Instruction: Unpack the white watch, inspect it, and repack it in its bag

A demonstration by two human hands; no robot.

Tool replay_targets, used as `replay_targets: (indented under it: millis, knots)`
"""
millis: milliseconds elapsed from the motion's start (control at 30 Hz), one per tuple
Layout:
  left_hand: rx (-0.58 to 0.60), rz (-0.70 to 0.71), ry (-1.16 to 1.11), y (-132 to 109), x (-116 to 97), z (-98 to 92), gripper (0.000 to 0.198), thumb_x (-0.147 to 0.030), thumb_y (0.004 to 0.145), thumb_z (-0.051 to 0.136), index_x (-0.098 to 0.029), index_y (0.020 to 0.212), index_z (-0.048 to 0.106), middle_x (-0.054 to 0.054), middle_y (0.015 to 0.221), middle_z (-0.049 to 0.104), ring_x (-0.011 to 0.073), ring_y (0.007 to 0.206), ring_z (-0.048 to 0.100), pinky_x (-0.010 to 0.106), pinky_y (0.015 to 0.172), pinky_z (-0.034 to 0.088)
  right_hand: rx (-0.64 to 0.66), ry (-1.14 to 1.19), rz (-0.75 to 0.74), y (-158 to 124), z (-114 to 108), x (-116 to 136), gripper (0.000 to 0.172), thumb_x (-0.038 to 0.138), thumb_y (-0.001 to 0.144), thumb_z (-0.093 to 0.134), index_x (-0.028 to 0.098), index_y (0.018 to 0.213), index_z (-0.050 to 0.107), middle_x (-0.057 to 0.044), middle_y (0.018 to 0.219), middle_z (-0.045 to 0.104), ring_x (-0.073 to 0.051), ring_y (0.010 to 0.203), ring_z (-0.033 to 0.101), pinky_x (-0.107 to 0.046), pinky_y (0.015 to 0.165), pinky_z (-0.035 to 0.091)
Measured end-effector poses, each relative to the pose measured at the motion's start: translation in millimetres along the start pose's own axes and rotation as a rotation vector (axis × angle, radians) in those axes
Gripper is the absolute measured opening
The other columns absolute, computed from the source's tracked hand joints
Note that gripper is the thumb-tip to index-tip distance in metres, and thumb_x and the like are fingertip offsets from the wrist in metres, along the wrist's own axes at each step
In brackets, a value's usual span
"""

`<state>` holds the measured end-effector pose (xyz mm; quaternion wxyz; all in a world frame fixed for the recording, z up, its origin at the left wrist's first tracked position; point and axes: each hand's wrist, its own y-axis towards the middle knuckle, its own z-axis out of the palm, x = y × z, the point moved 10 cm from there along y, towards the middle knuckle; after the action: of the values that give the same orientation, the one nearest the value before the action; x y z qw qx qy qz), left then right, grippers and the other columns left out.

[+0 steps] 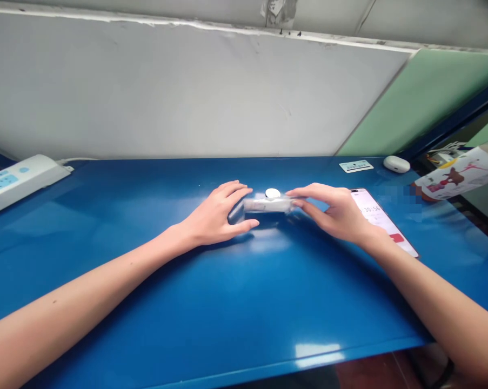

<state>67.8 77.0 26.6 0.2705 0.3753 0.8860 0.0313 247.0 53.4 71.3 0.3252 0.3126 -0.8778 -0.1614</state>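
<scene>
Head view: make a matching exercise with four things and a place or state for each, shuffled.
1 White disc
2 Power strip
3 Phone
4 Card

A Screen lit, partly hidden from view
B Beside the white rounded case
C Between the left hand and the right hand
D At the picture's left edge

Pairs: 1-C, 2-D, 3-A, 4-B

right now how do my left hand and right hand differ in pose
The left hand has its thumb spread wide from its fingers; the right hand brings thumb and fingertips close together. The left hand curves around something dark; the right hand pinches the clear-wrapped item at its right end. Both are bare.
</scene>
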Motion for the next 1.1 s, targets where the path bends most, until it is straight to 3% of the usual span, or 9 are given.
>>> replay_targets:
  millis: [100, 167, 300, 400, 533, 700, 800, 933, 1100]
  knots:
    - [-0.080, 0.032, -0.010, -3, -4, -7.1, 0.096, -0.050, 0.085, 0.071, -0.015, 0.158, 0.020, 0.020, 0.147, 0.050, 0.0347, 0.137, 0.048, 0.051, 0.113, 0.041, -0.068, 0.110, 0.196, -1, -3, -18, 0.020, 0.028, 0.094, 0.063, 0.022, 0.111, 0.073, -0.004, 0.100, 0.080, -0.022, 0.088, 0.075, -0.034, 0.079, 0.059]
    - [-0.111, 0.079, -0.002, -4, -9, -10.0, 0.102, -0.045, 0.084, 0.074, -0.019, 0.160, 0.011, 0.018, 0.147, 0.051, 0.0326, 0.135, 0.051, 0.049, 0.111, 0.043, -0.045, 0.165, 0.282, -2, 4, -26, 0.022, 0.030, 0.094, 0.063, 0.021, 0.112, 0.072, -0.004, 0.096, 0.079, -0.022, 0.084, 0.074, -0.034, 0.077, 0.059]
    - [-0.091, 0.182, 0.059, -5, -19, -6.5, 0.081, -0.043, 0.084, 0.074, -0.017, 0.150, 0.036, 0.019, 0.146, 0.051, 0.0343, 0.137, 0.048, 0.050, 0.113, 0.042, 0.080, 0.221, 0.333, -5, 26, -30, 0.030, 0.035, 0.098, 0.056, 0.020, 0.121, 0.068, -0.005, 0.093, 0.077, -0.021, 0.081, 0.072, -0.034, 0.074, 0.059]
    - [-0.069, 0.188, 0.068, -4, -18, -2.6, 0.067, -0.046, 0.083, 0.074, -0.014, 0.138, 0.051, 0.019, 0.138, 0.058, 0.0355, 0.135, 0.049, 0.051, 0.113, 0.042, 0.137, 0.141, 0.260, -6, 34, -27, 0.034, 0.036, 0.100, 0.052, 0.019, 0.127, 0.064, -0.008, 0.106, 0.075, -0.023, 0.091, 0.071, -0.038, 0.081, 0.059]
    - [-0.052, 0.167, 0.068, -1, -15, -0.3, 0.063, -0.047, 0.083, 0.074, -0.012, 0.132, 0.055, 0.019, 0.132, 0.063, 0.0365, 0.132, 0.052, 0.053, 0.110, 0.045, 0.199, -0.057, 0.066, -5, 37, -12, 0.046, 0.041, 0.098, 0.055, 0.015, 0.136, 0.057, -0.017, 0.138, 0.060, -0.030, 0.125, 0.059, -0.046, 0.106, 0.049]
    - [-0.022, 0.153, 0.084, -1, -14, 1.3, 0.063, -0.050, 0.085, 0.070, -0.010, 0.132, 0.056, 0.020, 0.133, 0.062, 0.0381, 0.133, 0.050, 0.054, 0.110, 0.044, 0.302, -0.179, 0.007, -8, 44, -9, 0.073, 0.058, 0.090, 0.061, 0.009, 0.144, 0.050, -0.022, 0.145, 0.055, -0.035, 0.134, 0.052, -0.051, 0.111, 0.046]
    - [0.009, 0.131, 0.101, -1, -12, 3.7, 0.066, -0.055, 0.085, 0.068, -0.010, 0.133, 0.056, 0.021, 0.135, 0.060, 0.0398, 0.136, 0.047, 0.056, 0.111, 0.042, 0.379, -0.231, -0.002, -11, 52, -11, 0.084, 0.063, 0.088, 0.060, 0.006, 0.148, 0.045, -0.023, 0.152, 0.049, -0.037, 0.144, 0.040, -0.054, 0.117, 0.039]
    - [0.032, 0.112, 0.112, 0, -10, 5.9, 0.069, -0.060, 0.085, 0.067, -0.009, 0.131, 0.058, 0.022, 0.136, 0.060, 0.0411, 0.137, 0.045, 0.057, 0.112, 0.040, 0.451, -0.250, 0.027, -14, 57, -17, 0.087, 0.065, 0.091, 0.055, 0.004, 0.151, 0.041, -0.022, 0.159, 0.038, -0.038, 0.152, 0.025, -0.055, 0.121, 0.032]
    - [0.019, 0.105, 0.120, 1, -11, 6.3, 0.069, -0.060, 0.083, 0.069, -0.009, 0.127, 0.059, 0.023, 0.135, 0.060, 0.0412, 0.138, 0.044, 0.057, 0.113, 0.040, 0.473, -0.203, 0.082, -15, 55, -24, 0.085, 0.065, 0.092, 0.054, 0.008, 0.153, 0.039, -0.021, 0.161, 0.035, -0.038, 0.153, 0.024, -0.057, 0.120, 0.031]
